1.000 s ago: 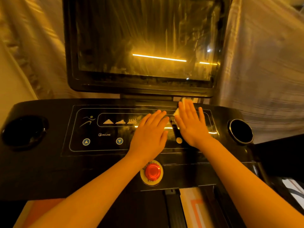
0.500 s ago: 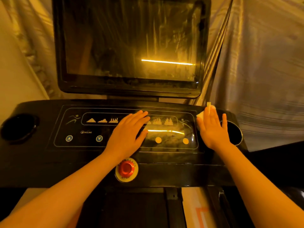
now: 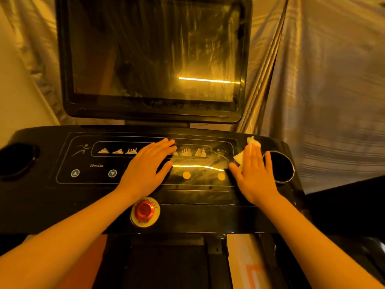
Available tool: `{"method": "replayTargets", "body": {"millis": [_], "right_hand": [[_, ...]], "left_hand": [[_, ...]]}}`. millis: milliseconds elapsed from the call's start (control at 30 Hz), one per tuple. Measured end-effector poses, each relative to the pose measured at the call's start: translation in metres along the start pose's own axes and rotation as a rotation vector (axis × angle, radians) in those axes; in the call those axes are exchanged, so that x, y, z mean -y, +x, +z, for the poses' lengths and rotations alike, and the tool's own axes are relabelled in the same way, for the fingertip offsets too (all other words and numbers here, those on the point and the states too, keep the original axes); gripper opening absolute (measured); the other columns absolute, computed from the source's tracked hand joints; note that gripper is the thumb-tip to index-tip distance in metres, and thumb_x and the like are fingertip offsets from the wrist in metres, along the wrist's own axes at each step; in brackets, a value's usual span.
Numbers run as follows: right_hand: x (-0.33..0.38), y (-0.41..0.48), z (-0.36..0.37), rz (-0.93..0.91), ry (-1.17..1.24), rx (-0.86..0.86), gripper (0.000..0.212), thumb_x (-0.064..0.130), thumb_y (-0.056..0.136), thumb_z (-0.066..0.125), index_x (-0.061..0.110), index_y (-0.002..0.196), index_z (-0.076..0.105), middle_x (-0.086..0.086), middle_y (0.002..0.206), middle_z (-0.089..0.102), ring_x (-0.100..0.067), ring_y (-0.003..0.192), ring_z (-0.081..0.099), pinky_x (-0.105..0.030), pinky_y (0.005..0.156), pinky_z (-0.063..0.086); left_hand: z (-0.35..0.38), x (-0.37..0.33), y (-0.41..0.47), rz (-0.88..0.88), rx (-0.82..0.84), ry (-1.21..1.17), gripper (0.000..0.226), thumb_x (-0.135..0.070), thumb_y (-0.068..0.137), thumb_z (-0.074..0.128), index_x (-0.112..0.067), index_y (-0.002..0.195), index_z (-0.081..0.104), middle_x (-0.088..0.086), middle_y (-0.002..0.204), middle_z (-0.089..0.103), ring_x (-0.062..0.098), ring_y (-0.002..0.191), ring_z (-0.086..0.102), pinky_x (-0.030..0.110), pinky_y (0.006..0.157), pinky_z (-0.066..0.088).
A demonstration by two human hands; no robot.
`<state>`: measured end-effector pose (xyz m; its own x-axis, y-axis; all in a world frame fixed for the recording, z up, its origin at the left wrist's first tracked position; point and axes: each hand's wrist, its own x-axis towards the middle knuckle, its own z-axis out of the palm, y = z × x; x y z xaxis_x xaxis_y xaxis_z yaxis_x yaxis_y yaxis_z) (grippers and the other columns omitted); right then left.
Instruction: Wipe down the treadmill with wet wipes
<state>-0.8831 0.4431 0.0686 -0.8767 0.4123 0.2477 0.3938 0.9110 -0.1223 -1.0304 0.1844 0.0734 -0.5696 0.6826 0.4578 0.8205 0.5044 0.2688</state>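
Note:
The black treadmill console (image 3: pixel 62 195) spans the view, with a printed button panel (image 3: pixel 116 159) and a dark upright screen (image 3: pixel 154 55) behind it. My left hand (image 3: pixel 145 170) rests flat on the middle of the panel, fingers straight. My right hand (image 3: pixel 255 176) presses a white wet wipe (image 3: pixel 239 158) flat against the console's right end, just left of the right cup holder (image 3: pixel 280 167). Most of the wipe is hidden under my fingers; a corner sticks out past the fingertips.
A red emergency stop button (image 3: pixel 144 210) sits on the console's front edge below my left wrist. A second cup holder (image 3: pixel 16 161) is at the far left. Draped plastic sheeting (image 3: pixel 323 90) hangs behind and to the right. The treadmill belt (image 3: pixel 166 265) lies below.
My right hand has slid the wipe rightward from the panel's centre to the console's right end beside the cup holder. My left hand stays flat on the panel.

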Motion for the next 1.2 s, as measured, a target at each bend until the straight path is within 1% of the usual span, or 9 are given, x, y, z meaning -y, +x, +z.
{"method": "replayTargets", "body": {"millis": [100,233,367,467,600,800,967,1067,1200], "right_hand": [[0.022,-0.028,0.01,-0.08,0.043,0.012,0.099,0.076,0.078,-0.019,0.015,0.154,-0.005,-0.004,0.161,-0.013,-0.019,0.148,-0.016,-0.042,0.118,-0.015],[0.002,-0.038,0.009,-0.101,-0.007,0.01,0.086,0.074,0.078,-0.023,0.024,0.148,-0.018,0.003,0.159,-0.018,-0.013,0.147,-0.017,-0.036,0.116,-0.02],[-0.015,-0.044,0.009,-0.029,0.027,-0.01,0.088,0.074,0.082,-0.016,0.021,0.152,-0.009,0.001,0.162,-0.01,-0.015,0.149,-0.007,-0.038,0.118,-0.014],[0.02,-0.061,0.014,-0.062,0.085,0.022,0.093,0.074,0.082,-0.017,0.016,0.154,-0.008,-0.003,0.161,-0.016,-0.017,0.147,-0.018,-0.041,0.12,-0.01],[0.048,-0.075,0.022,-0.155,0.057,0.016,0.081,0.068,0.089,-0.013,0.018,0.153,-0.012,0.0,0.16,-0.019,-0.015,0.146,-0.022,-0.037,0.119,-0.013],[-0.016,-0.086,0.02,0.044,0.062,-0.01,0.077,0.071,0.085,-0.017,0.026,0.148,-0.02,0.004,0.159,-0.02,-0.012,0.148,-0.015,-0.038,0.12,-0.013],[0.031,-0.108,0.021,-0.002,0.134,0.007,0.084,0.072,0.087,-0.01,0.018,0.151,-0.018,-0.001,0.159,-0.025,-0.016,0.146,-0.024,-0.04,0.12,-0.012],[0.062,-0.126,0.033,-0.114,0.099,0.002,0.08,0.068,0.095,0.002,0.015,0.154,-0.009,-0.004,0.162,-0.016,-0.019,0.148,-0.016,-0.041,0.118,-0.01],[0.024,-0.128,0.036,-0.098,0.01,-0.043,0.071,0.061,0.1,0.006,0.017,0.156,0.0,-0.002,0.163,-0.005,-0.016,0.15,-0.004,-0.044,0.118,-0.004]], "left_hand": [[0.0,0.0,0.0,-0.001,0.0,0.005,0.062,-0.057,0.094,0.022,-0.03,0.147,0.039,-0.012,0.155,0.03,-0.004,0.141,0.014,0.017,0.113,0.004],[0.0,0.001,-0.001,0.025,-0.002,0.003,0.063,-0.057,0.094,0.022,-0.028,0.146,0.041,-0.01,0.155,0.032,-0.002,0.142,0.016,0.022,0.116,0.008],[0.0,0.0,-0.002,0.027,-0.015,0.006,0.061,-0.055,0.095,0.024,-0.026,0.144,0.044,-0.01,0.154,0.034,-0.001,0.141,0.019,0.022,0.116,0.009],[0.001,0.0,0.0,0.031,-0.016,0.013,0.057,-0.051,0.097,0.03,-0.025,0.145,0.044,-0.007,0.154,0.036,0.005,0.143,0.023,0.025,0.116,0.011],[0.0,0.0,-0.001,0.032,-0.005,0.024,0.055,-0.048,0.096,0.032,-0.025,0.146,0.042,-0.007,0.155,0.034,0.001,0.142,0.019,0.024,0.116,0.009],[0.0,0.0,-0.001,0.035,-0.003,0.019,0.054,-0.047,0.099,0.033,-0.023,0.146,0.042,-0.005,0.155,0.034,0.008,0.145,0.023,0.026,0.117,0.01],[0.0,-0.004,0.0,0.022,0.007,0.016,0.056,-0.048,0.096,0.033,-0.022,0.146,0.042,-0.004,0.155,0.034,0.01,0.145,0.023,0.028,0.117,0.012],[0.0,-0.003,-0.001,0.038,0.019,0.021,0.06,-0.05,0.094,0.03,-0.021,0.147,0.041,-0.003,0.155,0.034,0.01,0.145,0.023,0.03,0.117,0.013],[-0.001,-0.002,-0.001,0.056,0.024,0.035,0.06,-0.048,0.095,0.031,-0.02,0.147,0.04,-0.001,0.156,0.033,0.012,0.145,0.023,0.032,0.118,0.015]]}}
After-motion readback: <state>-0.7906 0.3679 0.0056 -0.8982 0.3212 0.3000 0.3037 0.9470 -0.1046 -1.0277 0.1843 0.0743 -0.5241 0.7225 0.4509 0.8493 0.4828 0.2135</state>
